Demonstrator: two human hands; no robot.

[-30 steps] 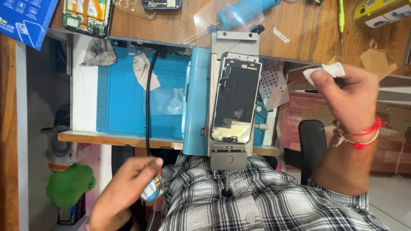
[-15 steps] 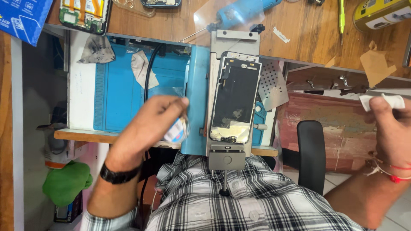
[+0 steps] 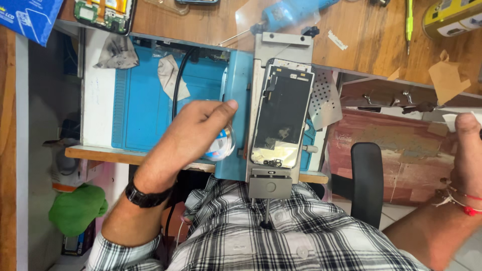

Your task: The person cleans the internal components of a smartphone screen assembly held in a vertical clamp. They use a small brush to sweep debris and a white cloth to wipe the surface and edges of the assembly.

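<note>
My left hand (image 3: 193, 133) holds a small clear bottle with a blue and white label (image 3: 221, 144) over the blue work mat (image 3: 143, 100), just left of the grey clamp fixture (image 3: 273, 178). A phone screen panel (image 3: 282, 116) lies clamped in that fixture, dark side up with pale residue near its lower end. My right hand (image 3: 467, 150) is at the far right edge of the view, pinching a small white wipe (image 3: 448, 120) between thumb and fingers, well away from the panel.
A black cable (image 3: 175, 85) runs across the mat. Crumpled wipes (image 3: 171, 75) lie at the mat's top. A blue rotary tool (image 3: 286, 12), an opened phone (image 3: 103, 12) and a yellow tin (image 3: 452, 15) sit on the wooden bench. A black chair back (image 3: 366, 180) stands below right.
My left hand has risen from my lap with the bottle up to the fixture's left side. My right hand has carried the wipe from above the panel's right out to the frame's right edge.
</note>
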